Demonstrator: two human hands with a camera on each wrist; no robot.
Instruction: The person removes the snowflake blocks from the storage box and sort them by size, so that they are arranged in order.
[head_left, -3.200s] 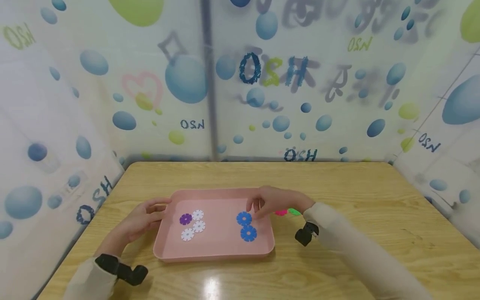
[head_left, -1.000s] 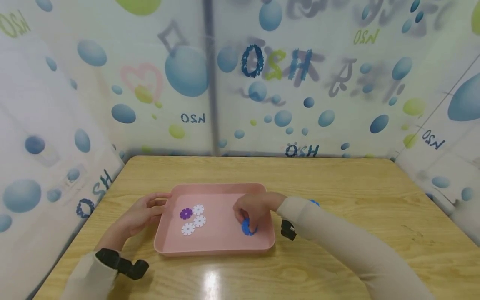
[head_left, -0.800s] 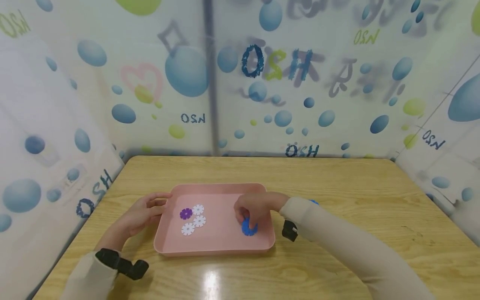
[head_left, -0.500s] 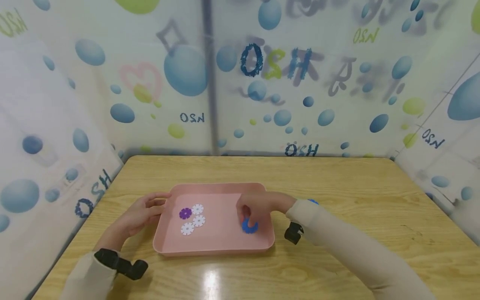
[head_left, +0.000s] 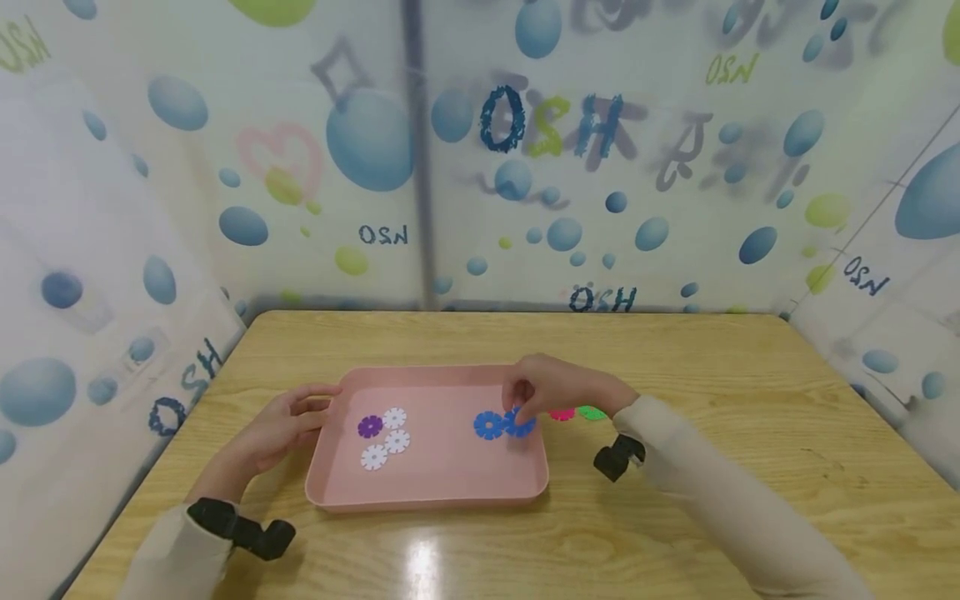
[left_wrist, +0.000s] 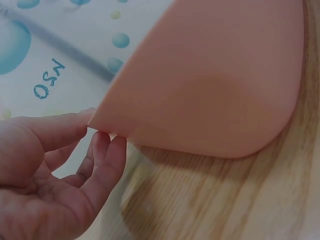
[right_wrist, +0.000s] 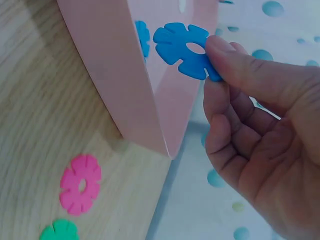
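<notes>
Thumb and fingertips of my left hand (head_left: 281, 425) hold the left edge of a pink tray (head_left: 435, 485), near its far corner. The left wrist view shows the fingers at that corner (left_wrist: 100, 125), against the tray's outer wall. My right hand (head_left: 555, 385) pinches a blue snowflake-shaped plastic disc (right_wrist: 175, 42) by its edge, over the tray's right end. Beside it is another blue disc (head_left: 489, 426), lying in the tray. At the tray's left lie a purple disc (head_left: 370, 427) and several white discs (head_left: 397, 441).
On the wooden table (head_left: 675, 358), right of the tray, lie a pink disc (right_wrist: 80, 185) and a green disc (right_wrist: 59, 231), partly behind the right hand in the head view. A patterned curtain (head_left: 480, 208) hangs behind the table's far edge.
From low over the blue discs, my right hand has moved right and away with one, which now shows beside the other. The pink and green discs have come back into view. The left hand stays put.
</notes>
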